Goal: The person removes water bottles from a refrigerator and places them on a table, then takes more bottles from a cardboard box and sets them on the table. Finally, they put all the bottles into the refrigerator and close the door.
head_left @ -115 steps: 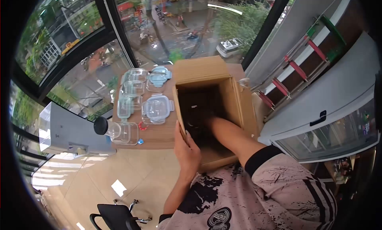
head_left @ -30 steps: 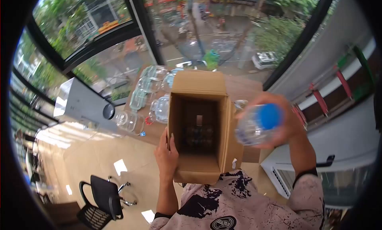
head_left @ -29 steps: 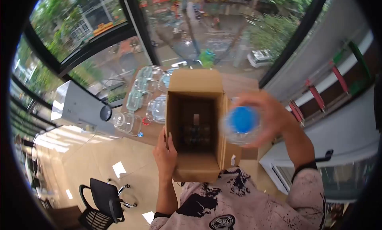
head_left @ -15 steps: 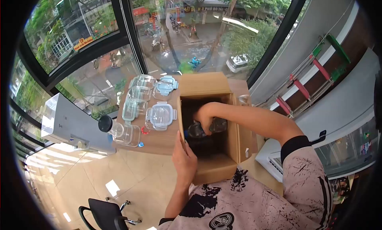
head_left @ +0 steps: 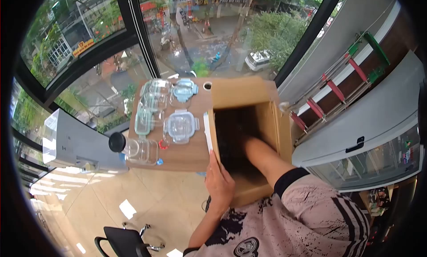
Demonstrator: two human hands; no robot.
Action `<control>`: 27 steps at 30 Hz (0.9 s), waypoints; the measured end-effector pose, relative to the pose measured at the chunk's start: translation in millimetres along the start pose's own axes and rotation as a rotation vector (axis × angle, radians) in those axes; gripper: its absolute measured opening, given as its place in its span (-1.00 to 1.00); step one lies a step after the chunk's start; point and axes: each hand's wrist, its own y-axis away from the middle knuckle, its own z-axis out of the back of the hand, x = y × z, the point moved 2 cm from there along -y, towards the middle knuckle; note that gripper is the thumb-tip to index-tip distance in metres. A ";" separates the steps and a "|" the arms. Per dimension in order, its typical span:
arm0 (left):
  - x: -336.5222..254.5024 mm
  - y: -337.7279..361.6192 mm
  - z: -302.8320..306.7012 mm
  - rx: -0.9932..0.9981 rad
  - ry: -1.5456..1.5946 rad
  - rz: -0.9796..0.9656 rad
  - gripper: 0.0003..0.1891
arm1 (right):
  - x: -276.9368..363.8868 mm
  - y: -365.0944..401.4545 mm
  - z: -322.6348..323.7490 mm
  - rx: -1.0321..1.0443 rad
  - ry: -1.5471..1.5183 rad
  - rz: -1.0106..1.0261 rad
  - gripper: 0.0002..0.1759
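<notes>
A tall cardboard box (head_left: 247, 90) stands with its flaps spread at the near right part of the table. My left hand (head_left: 220, 182) grips its left wall near the front corner, the fingers along the outside. Deep in the box is my right hand (head_left: 250, 145), reached in past the wrist; its fingers are lost in shadow and blur, so whatever they touch is hidden. The inside of the box looks very dark, and its contents cannot be made out.
On the wooden table (head_left: 191, 157) stand several clear glass food containers (head_left: 181, 127), some with blue or green lids. A black-capped jar (head_left: 117, 142) is at the left edge. An office chair (head_left: 122, 241) sits below, a folded ladder (head_left: 333, 90) leans at right, and windows rise behind.
My right arm has gone deeper into the box, and the dark bottle-like object by that hand is out of sight. The box sits farther right in view; my left hand stays on its wall.
</notes>
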 end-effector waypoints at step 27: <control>1.1 4.3 11.4 0.028 0.057 0.049 -0.49 | -34.8 145.7 346.8 -0.242 -1.384 0.361 -0.76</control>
